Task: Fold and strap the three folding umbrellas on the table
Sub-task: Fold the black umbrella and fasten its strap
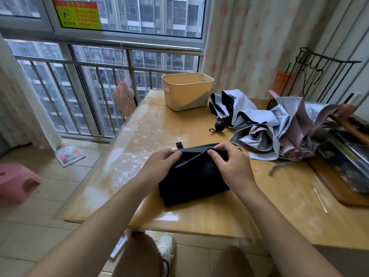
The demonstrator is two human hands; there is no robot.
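A black folding umbrella lies on the wooden table in front of me, its cloth loose. My left hand pinches the cloth at its upper left edge. My right hand grips a fold at the upper right. A black strap tab sticks out behind the umbrella. Farther back, a pale blue umbrella with black lining lies loose, its round black handle toward me. To the right a silver and pink umbrella lies crumpled.
A beige plastic basket stands at the table's far side. A brown tray with dark items fills the right edge, a cotton swab beside it. A black wire rack stands behind. A pink stool is on the floor.
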